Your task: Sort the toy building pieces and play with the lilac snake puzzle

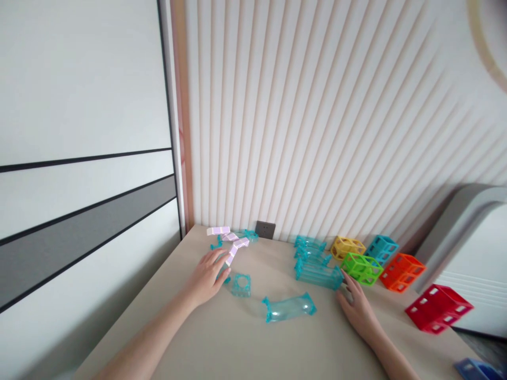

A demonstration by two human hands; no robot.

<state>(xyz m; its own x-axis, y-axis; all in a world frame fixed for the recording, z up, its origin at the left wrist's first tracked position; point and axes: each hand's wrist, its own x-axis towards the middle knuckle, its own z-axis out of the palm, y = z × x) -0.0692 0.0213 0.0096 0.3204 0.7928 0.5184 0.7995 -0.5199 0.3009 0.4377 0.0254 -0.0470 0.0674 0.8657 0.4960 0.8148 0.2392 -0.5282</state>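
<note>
My left hand (209, 273) rests low over the table with fingers and thumb apart. Its fingertips reach the near end of a bent row of pale purple-and-white blocks (238, 244). Just right of its thumb sits a small teal see-through square piece with a round hole (241, 285). My right hand (356, 302) lies beside the right end of a clear teal tube piece (319, 275), fingertips at its edge and thumb apart; whether they touch is hard to see. Nearer me, between the hands, a similar tube piece (289, 309) lies on its side.
Behind the right-hand tube are more teal tube pieces (311, 244). To the right stand open-framed blocks: yellow (347, 247), green (361, 268), blue (381, 249), orange (403, 272) and red (439, 309). A ribbed wall with a dark socket (265, 229) borders the table (222, 343).
</note>
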